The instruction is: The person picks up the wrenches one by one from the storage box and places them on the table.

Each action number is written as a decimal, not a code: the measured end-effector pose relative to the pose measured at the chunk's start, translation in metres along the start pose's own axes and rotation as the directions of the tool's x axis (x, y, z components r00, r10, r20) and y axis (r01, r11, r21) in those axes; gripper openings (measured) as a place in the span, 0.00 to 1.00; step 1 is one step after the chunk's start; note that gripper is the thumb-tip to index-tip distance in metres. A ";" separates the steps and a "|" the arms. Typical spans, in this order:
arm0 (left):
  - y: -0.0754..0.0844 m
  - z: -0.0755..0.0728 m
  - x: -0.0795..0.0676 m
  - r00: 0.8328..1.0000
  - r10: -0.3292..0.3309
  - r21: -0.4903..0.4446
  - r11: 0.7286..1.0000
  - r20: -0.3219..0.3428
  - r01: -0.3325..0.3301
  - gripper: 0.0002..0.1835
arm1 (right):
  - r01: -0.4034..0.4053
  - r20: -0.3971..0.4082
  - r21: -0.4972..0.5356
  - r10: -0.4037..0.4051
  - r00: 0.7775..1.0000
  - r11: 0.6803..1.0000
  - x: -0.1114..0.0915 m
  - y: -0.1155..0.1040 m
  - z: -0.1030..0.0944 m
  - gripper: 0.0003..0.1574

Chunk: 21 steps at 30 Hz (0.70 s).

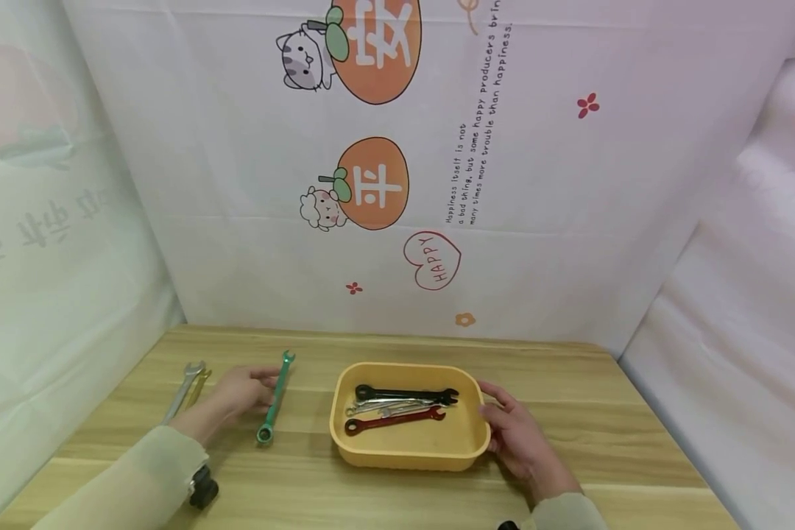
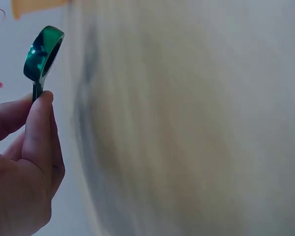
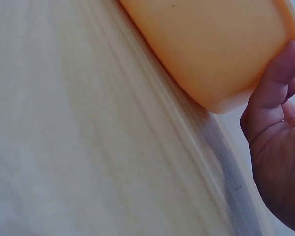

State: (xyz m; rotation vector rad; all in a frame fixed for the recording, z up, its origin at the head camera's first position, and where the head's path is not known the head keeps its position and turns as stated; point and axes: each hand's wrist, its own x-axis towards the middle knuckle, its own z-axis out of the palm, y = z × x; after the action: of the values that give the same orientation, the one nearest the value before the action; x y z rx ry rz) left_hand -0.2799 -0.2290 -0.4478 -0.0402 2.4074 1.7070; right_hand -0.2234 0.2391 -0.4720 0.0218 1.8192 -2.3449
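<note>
My left hand (image 1: 244,390) pinches a green combination wrench (image 1: 278,397) between thumb and fingers. The wrench's ring end points toward me; in the left wrist view, its green ring (image 2: 42,54) rises above the fingertips. At the right end of a yellow plastic bin (image 1: 411,461), my right hand (image 1: 520,438) grips the side, with the thumb near the rim. Inside the bin lie a black wrench (image 1: 404,394), a dark red wrench (image 1: 397,422) and several silver wrenches (image 1: 397,405) between them.
Left of my left hand, a silver wrench (image 1: 184,390) and a gold-coloured wrench (image 1: 196,389) lie side by side on the wooden table (image 1: 318,493). A printed white cloth (image 1: 530,280) hangs behind the table, with white cloth on both sides.
</note>
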 end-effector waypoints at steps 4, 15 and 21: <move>-0.012 -0.014 -0.004 0.999 -0.032 0.049 0.998 -0.020 0.033 0.35 | -0.005 -0.007 0.004 0.005 1.000 1.000 -0.001 0.001 -0.002 0.37; -0.016 -0.043 -0.015 0.996 -0.065 0.167 0.983 -0.057 0.074 0.32 | -0.002 0.008 -0.003 0.002 1.000 1.000 -0.001 0.000 -0.002 0.37; -0.021 -0.058 -0.018 0.994 -0.080 0.192 0.977 -0.079 0.094 0.31 | -0.001 0.010 0.005 0.001 1.000 1.000 -0.001 -0.001 -0.001 0.37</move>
State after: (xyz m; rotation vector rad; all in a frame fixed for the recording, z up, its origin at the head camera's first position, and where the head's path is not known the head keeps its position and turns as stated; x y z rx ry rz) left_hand -0.2670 -0.2918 -0.4462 -0.1792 2.5724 1.4476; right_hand -0.2227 0.2401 -0.4715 0.0109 1.8087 -2.3447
